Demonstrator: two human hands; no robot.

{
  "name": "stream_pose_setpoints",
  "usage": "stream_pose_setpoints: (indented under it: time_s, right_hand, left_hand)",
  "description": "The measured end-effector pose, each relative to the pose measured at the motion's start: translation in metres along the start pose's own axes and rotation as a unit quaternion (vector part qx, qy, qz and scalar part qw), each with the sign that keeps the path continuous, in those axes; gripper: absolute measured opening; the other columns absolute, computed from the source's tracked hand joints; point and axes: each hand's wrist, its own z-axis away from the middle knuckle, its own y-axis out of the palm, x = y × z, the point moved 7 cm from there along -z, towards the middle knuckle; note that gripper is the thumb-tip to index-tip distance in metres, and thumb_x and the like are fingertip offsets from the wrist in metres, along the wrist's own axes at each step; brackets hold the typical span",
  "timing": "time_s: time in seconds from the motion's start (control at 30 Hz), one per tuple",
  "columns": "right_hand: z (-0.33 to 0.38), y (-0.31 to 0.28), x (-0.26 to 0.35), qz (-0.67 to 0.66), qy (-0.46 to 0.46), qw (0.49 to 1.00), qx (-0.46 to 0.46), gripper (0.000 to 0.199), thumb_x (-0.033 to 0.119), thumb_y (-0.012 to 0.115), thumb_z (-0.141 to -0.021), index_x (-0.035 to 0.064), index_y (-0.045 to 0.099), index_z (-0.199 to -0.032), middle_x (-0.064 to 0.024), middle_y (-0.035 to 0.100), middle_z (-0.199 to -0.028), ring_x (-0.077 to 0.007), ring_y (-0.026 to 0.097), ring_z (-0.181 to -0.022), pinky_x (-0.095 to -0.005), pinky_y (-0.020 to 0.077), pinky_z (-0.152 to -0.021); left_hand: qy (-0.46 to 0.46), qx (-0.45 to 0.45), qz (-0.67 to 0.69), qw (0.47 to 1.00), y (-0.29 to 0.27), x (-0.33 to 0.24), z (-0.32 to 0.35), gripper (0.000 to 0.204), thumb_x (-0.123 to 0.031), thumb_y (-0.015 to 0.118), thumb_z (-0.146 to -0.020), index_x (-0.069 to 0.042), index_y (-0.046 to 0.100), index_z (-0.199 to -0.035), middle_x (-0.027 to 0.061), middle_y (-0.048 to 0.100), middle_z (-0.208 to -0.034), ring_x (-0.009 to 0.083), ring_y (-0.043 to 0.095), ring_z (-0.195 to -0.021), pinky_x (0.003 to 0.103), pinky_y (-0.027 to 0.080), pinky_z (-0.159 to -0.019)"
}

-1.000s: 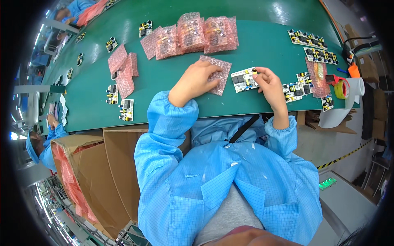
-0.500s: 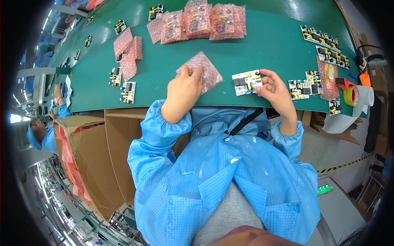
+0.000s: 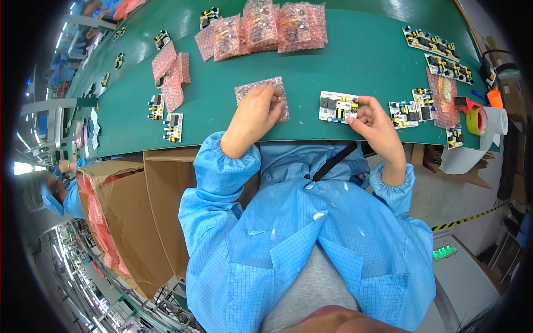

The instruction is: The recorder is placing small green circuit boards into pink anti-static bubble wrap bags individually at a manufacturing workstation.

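Note:
A white circuit board [image 3: 328,115] with black, yellow and blue parts is pinched at its right edge by my right hand [image 3: 373,119], close to the table's front edge. To its left, a flat pink bubble-wrap bag [image 3: 282,87] lies on the green mat. Covering the bag's middle, my left hand [image 3: 254,117] has its fingers curled and closed on it; the fingertips are partly hidden. A gap of bare mat separates the bag from the board.
Filled bubble-wrap bags [image 3: 261,30] are stacked at the back, with loose bubble-wrap bags [image 3: 173,83] at left. Several circuit boards [image 3: 430,44] lie at right and two more boards [image 3: 173,127] at left. A tape dispenser [image 3: 476,119] stands far right. Cardboard boxes [image 3: 127,222] sit below the table's left edge.
The bubble-wrap bag has gone from tilted to flatter and squarer under my left hand, shifting slightly left. My right hand has turned the board a little and moved it slightly right.

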Motion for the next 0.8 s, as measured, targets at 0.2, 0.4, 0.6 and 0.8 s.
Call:
stream_pose_setpoints:
  time_s: [0.2, 0.4, 0.6, 0.8]
  right_hand:
    - [-0.004, 0.008, -0.001, -0.046, 0.004, 0.998, 0.034, 0.045, 0.002, 0.068, -0.089, -0.0002, 0.046, -0.128, -0.0020, 0.064, -0.088, -0.0031, 0.054, -0.072, -0.0185, 0.0408, -0.063]
    - [-0.018, 0.034, 0.014, -0.089, -0.010, 0.996, 0.017, 0.046, 0.003, 0.070, -0.088, 0.0006, 0.047, -0.127, -0.0025, 0.066, -0.091, 0.0006, 0.048, -0.062, -0.0160, 0.0345, -0.053]
    - [-0.031, 0.060, 0.020, -0.108, -0.072, 0.991, -0.012, 0.045, 0.004, 0.071, -0.088, -0.0022, 0.048, -0.126, -0.0036, 0.066, -0.091, 0.0015, 0.047, -0.061, -0.0154, 0.0347, -0.052]
    - [-0.026, 0.062, 0.029, 0.005, -0.036, 0.999, -0.024, 0.047, 0.006, 0.075, -0.084, -0.0005, 0.051, -0.124, -0.0012, 0.067, -0.087, 0.0014, 0.042, -0.058, -0.0175, 0.0323, -0.051]
  left_hand:
    - [-0.020, 0.010, -0.043, 0.999, 0.006, 0.017, -0.006, 0.008, -0.004, 0.068, -0.080, -0.001, 0.064, -0.087, 0.0129, 0.063, -0.090, 0.0285, 0.064, -0.077, 0.038, 0.052, -0.068]
    - [0.074, -0.120, -0.026, 0.990, -0.006, 0.005, -0.001, 0.011, -0.003, 0.072, -0.076, -0.002, 0.064, -0.084, 0.0087, 0.063, -0.094, 0.0232, 0.059, -0.066, 0.034, 0.050, -0.065]
    - [-0.029, -0.114, 0.101, 0.988, -0.002, 0.025, 0.006, 0.011, 0.001, 0.072, -0.074, -0.002, 0.065, -0.083, 0.0069, 0.065, -0.101, 0.0178, 0.058, -0.070, 0.029, 0.050, -0.060]
    - [-0.013, -0.186, 0.173, 0.967, -0.001, 0.036, 0.012, 0.012, 0.005, 0.072, -0.075, -0.001, 0.065, -0.083, 0.0072, 0.067, -0.098, 0.0126, 0.058, -0.067, 0.025, 0.049, -0.056]
